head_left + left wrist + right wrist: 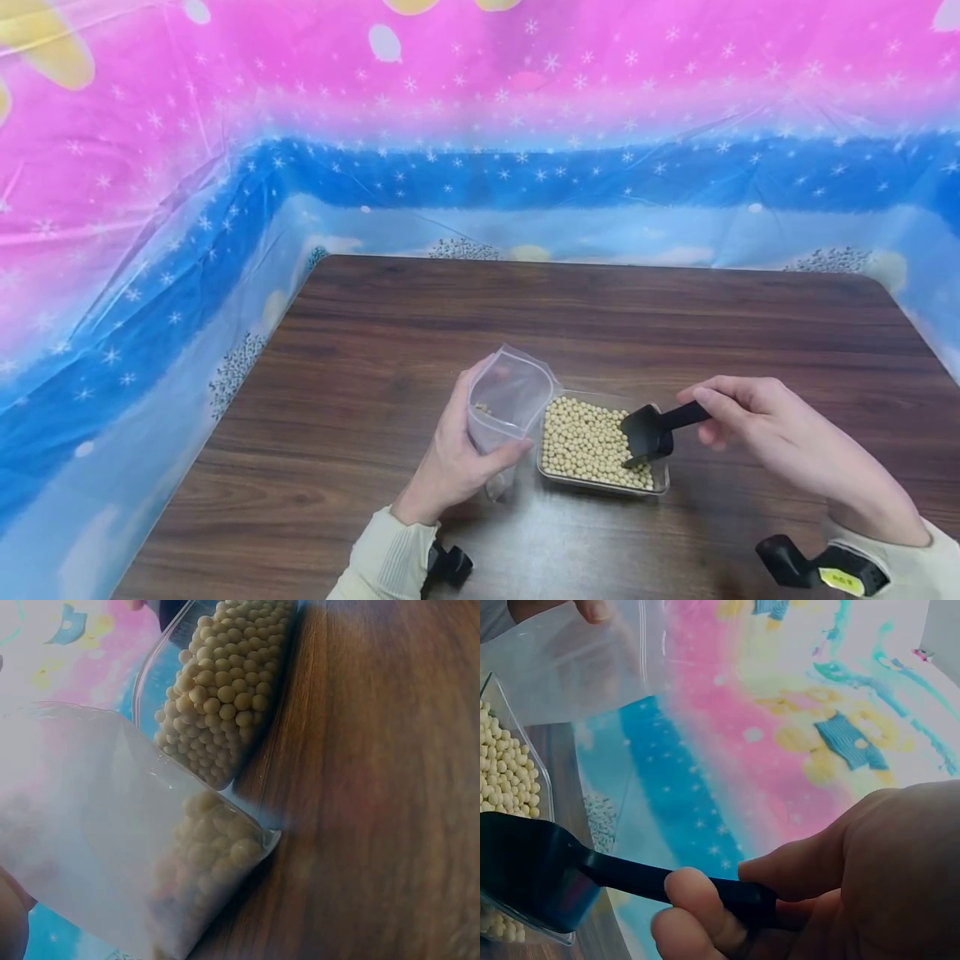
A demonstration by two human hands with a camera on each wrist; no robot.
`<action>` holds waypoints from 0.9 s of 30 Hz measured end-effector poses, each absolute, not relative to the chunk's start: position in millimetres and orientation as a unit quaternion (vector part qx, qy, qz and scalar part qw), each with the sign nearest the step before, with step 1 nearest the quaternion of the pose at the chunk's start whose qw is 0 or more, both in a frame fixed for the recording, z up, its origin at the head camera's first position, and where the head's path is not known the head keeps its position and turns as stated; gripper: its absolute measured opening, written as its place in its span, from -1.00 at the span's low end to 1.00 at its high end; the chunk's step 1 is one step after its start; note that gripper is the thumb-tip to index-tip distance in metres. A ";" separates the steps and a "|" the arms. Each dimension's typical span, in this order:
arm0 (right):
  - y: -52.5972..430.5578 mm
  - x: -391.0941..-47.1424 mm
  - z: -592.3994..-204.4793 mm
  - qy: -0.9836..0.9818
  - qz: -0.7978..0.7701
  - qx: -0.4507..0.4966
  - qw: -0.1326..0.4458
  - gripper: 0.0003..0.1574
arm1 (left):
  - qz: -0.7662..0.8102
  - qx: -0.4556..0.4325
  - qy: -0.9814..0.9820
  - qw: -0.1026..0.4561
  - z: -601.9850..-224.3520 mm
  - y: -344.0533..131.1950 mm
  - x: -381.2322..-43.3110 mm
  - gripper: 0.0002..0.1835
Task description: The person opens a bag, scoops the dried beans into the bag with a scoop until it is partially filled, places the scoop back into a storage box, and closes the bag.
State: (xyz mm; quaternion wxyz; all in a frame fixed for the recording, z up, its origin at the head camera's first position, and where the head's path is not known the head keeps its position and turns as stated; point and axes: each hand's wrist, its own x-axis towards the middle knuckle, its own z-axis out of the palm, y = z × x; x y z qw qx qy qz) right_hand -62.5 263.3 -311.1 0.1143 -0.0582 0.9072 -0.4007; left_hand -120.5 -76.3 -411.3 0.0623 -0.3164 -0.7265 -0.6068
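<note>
My left hand (453,458) grips a clear zip-lock bag (510,387) and holds its mouth spread wide. Some soybeans (217,844) lie in the bottom of the bag, seen through its cloudy plastic in the left wrist view. Right beside the bag stands a clear rectangular container (600,486) filled with soybeans (588,442). My right hand (780,425) pinches the handle of a black scoop (648,435) between thumb and fingers. The scoop's head tilts down at the container's right side, its front edge among the beans.
The container and bag are on a dark wood-grain table (360,350). A pink and blue printed cloth (480,175) hangs behind the table and along its left side. Each wrist wears a black camera mount (821,567) near the table's front.
</note>
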 end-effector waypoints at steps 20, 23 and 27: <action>285.0 -95.3 -355.0 0.835 -0.510 -0.053 0.201 -0.65 | -0.604 -0.306 -0.734 0.052 -406.7 -76.9 -117.8 -0.03; 288.0 -96.3 -358.2 0.835 -0.513 -0.042 0.196 -0.65 | -0.607 -0.307 -0.731 0.051 -406.9 -77.0 -117.8 -0.04; 291.0 -97.5 -362.6 0.834 -0.519 -0.034 0.185 -0.66 | -0.607 -0.309 -0.730 0.052 -407.2 -77.1 -118.8 -0.04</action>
